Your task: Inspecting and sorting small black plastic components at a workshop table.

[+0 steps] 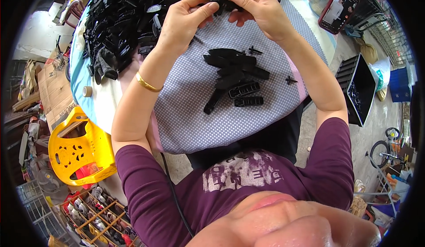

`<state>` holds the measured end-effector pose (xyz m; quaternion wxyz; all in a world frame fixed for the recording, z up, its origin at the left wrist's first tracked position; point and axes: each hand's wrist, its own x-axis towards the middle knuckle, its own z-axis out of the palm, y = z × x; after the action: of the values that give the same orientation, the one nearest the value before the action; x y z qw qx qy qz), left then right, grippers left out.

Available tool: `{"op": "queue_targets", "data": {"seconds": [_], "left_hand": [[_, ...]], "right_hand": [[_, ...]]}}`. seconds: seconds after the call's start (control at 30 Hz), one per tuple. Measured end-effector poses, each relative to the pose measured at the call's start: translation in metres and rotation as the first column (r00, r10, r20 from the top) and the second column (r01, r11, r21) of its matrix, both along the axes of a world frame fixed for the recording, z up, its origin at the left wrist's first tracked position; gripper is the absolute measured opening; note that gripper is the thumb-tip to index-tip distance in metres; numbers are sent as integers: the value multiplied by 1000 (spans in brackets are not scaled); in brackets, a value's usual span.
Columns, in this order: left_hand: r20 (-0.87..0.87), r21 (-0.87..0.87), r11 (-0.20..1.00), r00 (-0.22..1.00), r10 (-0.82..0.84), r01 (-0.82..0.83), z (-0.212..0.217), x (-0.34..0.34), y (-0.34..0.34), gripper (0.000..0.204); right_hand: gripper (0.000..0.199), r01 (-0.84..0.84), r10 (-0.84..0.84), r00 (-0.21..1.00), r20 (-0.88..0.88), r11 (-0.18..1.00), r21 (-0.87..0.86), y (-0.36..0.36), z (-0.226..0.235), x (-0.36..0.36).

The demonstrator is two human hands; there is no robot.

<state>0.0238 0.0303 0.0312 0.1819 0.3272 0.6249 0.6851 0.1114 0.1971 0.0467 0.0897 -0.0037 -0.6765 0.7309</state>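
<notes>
Both hands are raised over the far part of the table, fingertips nearly meeting. Thumb and index finger of my left hand (pixel 186 21) pinch a small black plastic part (pixel 218 0). My right hand (pixel 263 14) is closed on a black piece next to it; whether the two pieces are joined I cannot make out. Tan wraps cover the index fingertips. Between my forearms, a loose pile of long black plastic pieces (pixel 232 67) lies on the dotted grey cloth (pixel 186 123). Two small black parts, one a spiky clip (pixel 291 80), lie beside the pile.
A big heap of black plastic parts (pixel 119 25) covers the table's far left. A tape roll (pixel 87 91) sits at the left edge. A phone (pixel 338 8) stands at the far right. A yellow plastic chair (pixel 79 147) is at left, a black crate (pixel 354 89) at right.
</notes>
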Motion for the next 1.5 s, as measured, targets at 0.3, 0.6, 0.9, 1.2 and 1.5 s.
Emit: {"op": "queue_targets", "data": {"seconds": [0.3,0.6,0.9,1.2,1.5], "left_hand": [[-50,109,993,998,42,-37,-3,0,0,28],[96,197,980,995,7,-26,-2,9,6,31],[-8,182,975,991,-132,131,9,4,-2,24],[-293,-123,986,945,-142,110,17,10,-3,29],[-592,-483,875,744,-311,-19,19,27,31,27]], "right_hand": [[22,58,-58,998,9,998,-20,-11,-6,1],[32,243,-144,916,-375,942,233,-18,-26,-1],[29,114,15,971,-238,847,519,-11,-25,4],[28,51,199,950,-239,658,751,44,-3,-8],[33,-62,-178,982,65,20,998,79,-9,0]]}}
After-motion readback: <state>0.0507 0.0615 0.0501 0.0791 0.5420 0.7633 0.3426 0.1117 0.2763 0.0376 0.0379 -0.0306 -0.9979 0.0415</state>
